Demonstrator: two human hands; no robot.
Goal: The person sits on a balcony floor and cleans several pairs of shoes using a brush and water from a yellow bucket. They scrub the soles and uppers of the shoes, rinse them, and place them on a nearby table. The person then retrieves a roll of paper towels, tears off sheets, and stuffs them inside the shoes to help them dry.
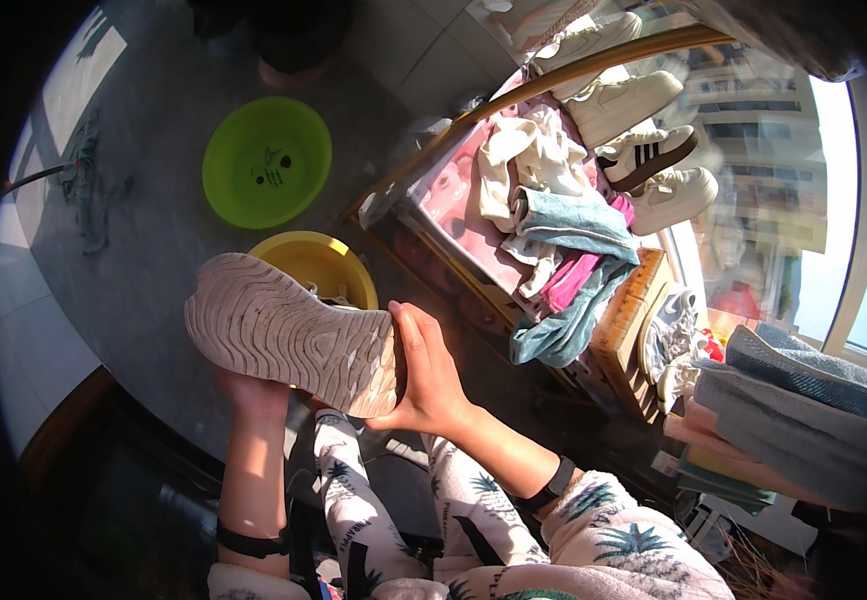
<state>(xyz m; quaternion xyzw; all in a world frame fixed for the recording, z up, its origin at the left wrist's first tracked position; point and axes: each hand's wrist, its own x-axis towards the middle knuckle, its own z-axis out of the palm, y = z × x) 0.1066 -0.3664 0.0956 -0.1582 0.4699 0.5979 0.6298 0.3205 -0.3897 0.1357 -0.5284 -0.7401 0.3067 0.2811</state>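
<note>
A shoe (294, 330) is held up with its pale, wavy-grooved sole facing the camera; its upper is hidden. My right hand (426, 371) grips the end at the right, fingers along the edge and thumb below. My left hand (257, 394) supports the shoe from beneath at the left, its fingers hidden behind the sole. Just beyond the shoe, partly covered by it, stands a yellow plastic basin (351, 270) with what look like shoelaces inside. Farther off on the grey floor is a green plastic basin (267, 162) with small dark prints on its bottom.
At the right, a table with a pink cover (448, 187) bears white, blue and pink cloths (576, 217). Several shoes (628, 109) line the window side. A wooden crate (628, 300), more shoes (673, 337) and a stack of grey towels (786, 405) are nearer. A mop (84, 169) lies at far left.
</note>
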